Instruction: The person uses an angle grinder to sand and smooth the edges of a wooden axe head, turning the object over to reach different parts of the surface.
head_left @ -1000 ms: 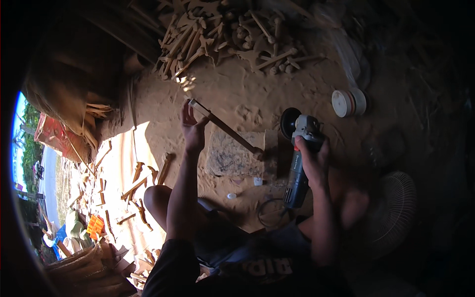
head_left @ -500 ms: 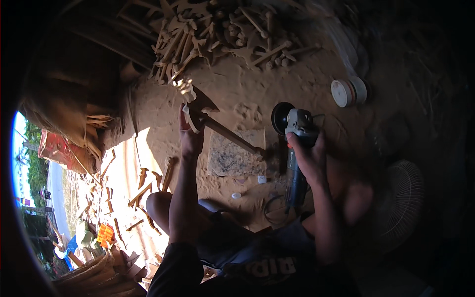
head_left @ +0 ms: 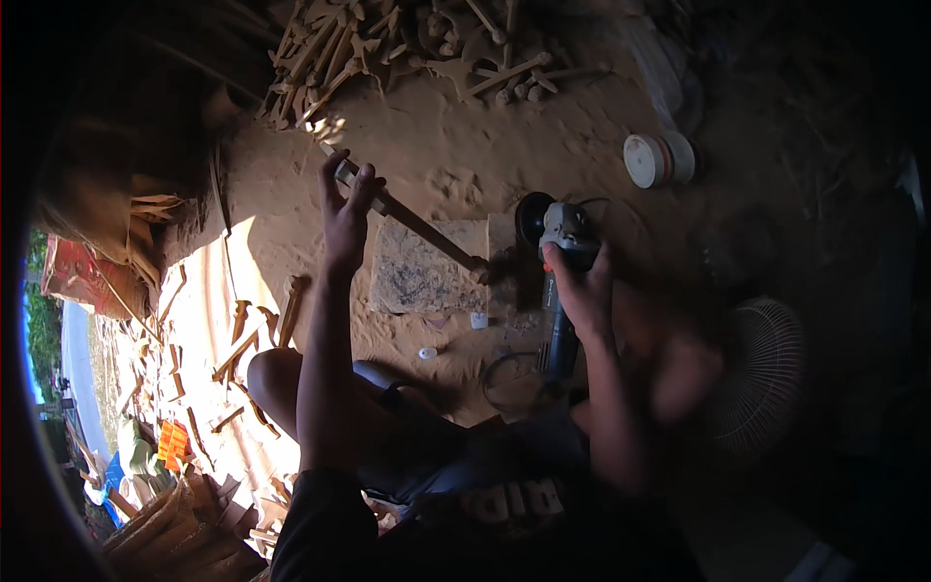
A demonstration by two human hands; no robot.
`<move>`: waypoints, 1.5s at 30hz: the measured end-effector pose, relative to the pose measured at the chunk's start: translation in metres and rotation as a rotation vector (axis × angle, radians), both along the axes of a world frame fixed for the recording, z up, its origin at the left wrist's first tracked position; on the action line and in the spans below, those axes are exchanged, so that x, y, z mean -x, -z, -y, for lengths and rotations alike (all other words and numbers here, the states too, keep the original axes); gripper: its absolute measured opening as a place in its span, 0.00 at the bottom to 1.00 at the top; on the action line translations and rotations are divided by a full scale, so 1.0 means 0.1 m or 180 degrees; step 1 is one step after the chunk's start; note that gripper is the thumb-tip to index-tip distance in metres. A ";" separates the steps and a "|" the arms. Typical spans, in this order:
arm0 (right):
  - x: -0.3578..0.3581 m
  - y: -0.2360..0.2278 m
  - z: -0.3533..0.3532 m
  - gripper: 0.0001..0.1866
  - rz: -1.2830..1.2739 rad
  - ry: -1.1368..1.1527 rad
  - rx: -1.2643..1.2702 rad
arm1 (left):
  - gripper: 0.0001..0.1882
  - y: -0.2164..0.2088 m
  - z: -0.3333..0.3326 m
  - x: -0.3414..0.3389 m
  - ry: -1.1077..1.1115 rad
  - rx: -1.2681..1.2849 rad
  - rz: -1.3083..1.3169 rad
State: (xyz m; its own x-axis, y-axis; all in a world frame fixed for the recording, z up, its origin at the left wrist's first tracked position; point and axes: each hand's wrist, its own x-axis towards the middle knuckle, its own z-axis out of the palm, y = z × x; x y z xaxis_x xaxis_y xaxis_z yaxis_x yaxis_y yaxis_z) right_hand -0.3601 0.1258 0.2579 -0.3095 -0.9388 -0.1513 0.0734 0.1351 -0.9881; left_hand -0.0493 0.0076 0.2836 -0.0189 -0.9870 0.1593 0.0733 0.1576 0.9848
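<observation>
My left hand [head_left: 346, 215] grips a carved wooden axe-shaped piece [head_left: 427, 230] at its head end, fingers and thumb around it. The head is turned nearly edge-on and partly hidden by the fingers. Its long shaft slants down to the right, with the knobbed end above a flat, stained slab [head_left: 412, 291] on the sandy ground. In my right hand [head_left: 585, 299] is an angle grinder [head_left: 567, 231], held upright with its round black disc [head_left: 530, 218] facing left, apart from the wood. Whether the disc spins cannot be made out.
A heap of similar wooden pieces [head_left: 330, 73] lies at the far side. More wooden pieces [head_left: 289, 310] lie at the left, partly in bright sunlight. A white round tub [head_left: 648, 161] lies at the right, above a fan [head_left: 766, 378]. A cable [head_left: 495, 388] loops near the grinder.
My left hand has turned the wooden piece, so its broad head now shows edge-on, and the fingers have shifted around it. The whole view has moved slightly; the right hand keeps the grinder.
</observation>
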 end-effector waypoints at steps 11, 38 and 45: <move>-0.38 1.15 -0.23 0.39 -0.1069 -0.0088 -0.0310 | 0.29 0.33 0.12 -0.17 -0.1547 -0.0376 0.0946; -0.46 1.28 -0.23 0.41 -0.1561 -0.0175 -0.0657 | 0.27 0.23 0.16 -0.04 -0.1558 -0.0400 0.1335; -0.49 1.14 -0.28 0.45 -0.1733 -0.0171 0.0091 | 0.28 0.12 0.15 0.19 -0.1672 -0.0106 0.1544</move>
State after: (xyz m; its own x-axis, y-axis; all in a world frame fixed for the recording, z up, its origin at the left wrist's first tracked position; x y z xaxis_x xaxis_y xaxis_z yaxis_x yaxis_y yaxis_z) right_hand -0.3108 0.1534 0.1441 -0.2874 -0.9568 0.0432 -0.4561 0.0971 -0.8846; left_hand -0.0681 -0.0070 0.2712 0.3992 -0.8893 0.2231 -0.4515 0.0211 0.8920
